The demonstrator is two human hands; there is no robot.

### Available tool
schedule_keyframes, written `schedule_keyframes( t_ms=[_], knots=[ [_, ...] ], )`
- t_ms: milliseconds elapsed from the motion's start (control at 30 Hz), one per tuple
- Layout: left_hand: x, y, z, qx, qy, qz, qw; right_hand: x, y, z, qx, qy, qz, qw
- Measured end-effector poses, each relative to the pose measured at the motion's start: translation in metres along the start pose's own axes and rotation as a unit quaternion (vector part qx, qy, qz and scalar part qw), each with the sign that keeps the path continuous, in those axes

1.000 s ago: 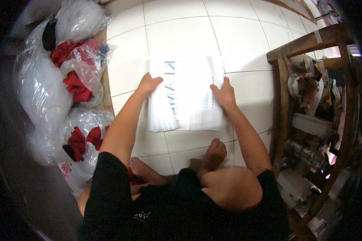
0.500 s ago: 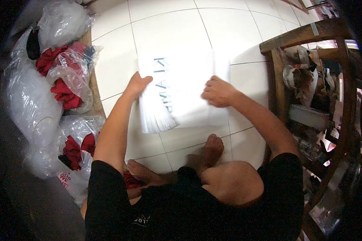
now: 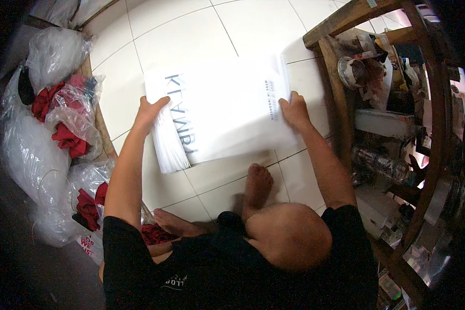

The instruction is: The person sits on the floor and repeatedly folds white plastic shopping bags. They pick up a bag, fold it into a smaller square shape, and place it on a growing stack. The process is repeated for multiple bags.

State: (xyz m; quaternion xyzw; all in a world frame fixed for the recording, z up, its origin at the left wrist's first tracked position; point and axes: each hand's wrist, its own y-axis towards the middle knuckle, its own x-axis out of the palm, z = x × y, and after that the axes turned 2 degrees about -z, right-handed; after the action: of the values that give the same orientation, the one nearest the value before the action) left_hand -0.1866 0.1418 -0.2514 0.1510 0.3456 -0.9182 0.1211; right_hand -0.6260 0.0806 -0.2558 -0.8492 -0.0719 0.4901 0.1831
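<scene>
A thick stack of white printed sheets (image 3: 222,111) spans the space between my two hands, above the tiled floor. Dark lettering runs down its left part and smaller print down its right; I cannot tell whether the sheets are paper or flat plastic bags. Along the lower left the many layers fan out at the edge. My left hand (image 3: 150,111) is closed on the left edge, thumb on top. At the opposite edge my right hand (image 3: 295,111) grips the stack, its thumb on the upper face and its other fingers partly hidden.
Clear plastic bags (image 3: 36,155) holding red cloth (image 3: 70,140) lie at the left, beside a wooden edge (image 3: 104,132). A wooden rack (image 3: 336,82) with containers and clutter stands close on the right. My bare feet (image 3: 258,181) rest on white floor tiles (image 3: 183,28) below the stack.
My right hand, earlier a closed fist over the stack's right part, now holds its right edge. The small print there has come into sight. The left hand keeps its hold; the whole view has shifted.
</scene>
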Motion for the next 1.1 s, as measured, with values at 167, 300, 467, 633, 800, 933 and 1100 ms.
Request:
schedule_keyframes(
  t_ms=[167, 300, 467, 633, 800, 933, 1100],
  knots=[
    [0.03, -0.006, 0.011, 0.023, 0.223, 0.118, 0.967, 0.014, -0.001, 0.015, -0.018, -0.017, 0.039, 0.999],
    [0.035, -0.016, 0.019, 0.032, 0.231, 0.168, 0.958, 0.01, -0.008, 0.004, -0.037, 0.008, 0.05, 0.998],
    [0.03, -0.009, 0.013, 0.054, 0.201, 0.097, 0.973, 0.008, -0.009, 0.006, -0.054, -0.017, 0.063, 0.996],
    [0.064, -0.028, 0.02, 0.046, 0.359, 0.134, 0.923, 0.014, -0.007, 0.009, -0.041, -0.015, 0.052, 0.998],
    [0.059, -0.024, 0.013, 0.065, 0.315, 0.141, 0.936, 0.011, -0.013, 0.003, -0.034, 0.04, 0.073, 0.996],
    [0.056, -0.029, 0.01, 0.137, 0.303, 0.145, 0.932, 0.023, -0.016, 0.015, -0.081, 0.084, 0.167, 0.979],
    [0.047, -0.032, 0.005, 0.179, 0.297, 0.124, 0.93, 0.033, -0.02, 0.025, -0.115, 0.063, 0.203, 0.97]
  ],
)
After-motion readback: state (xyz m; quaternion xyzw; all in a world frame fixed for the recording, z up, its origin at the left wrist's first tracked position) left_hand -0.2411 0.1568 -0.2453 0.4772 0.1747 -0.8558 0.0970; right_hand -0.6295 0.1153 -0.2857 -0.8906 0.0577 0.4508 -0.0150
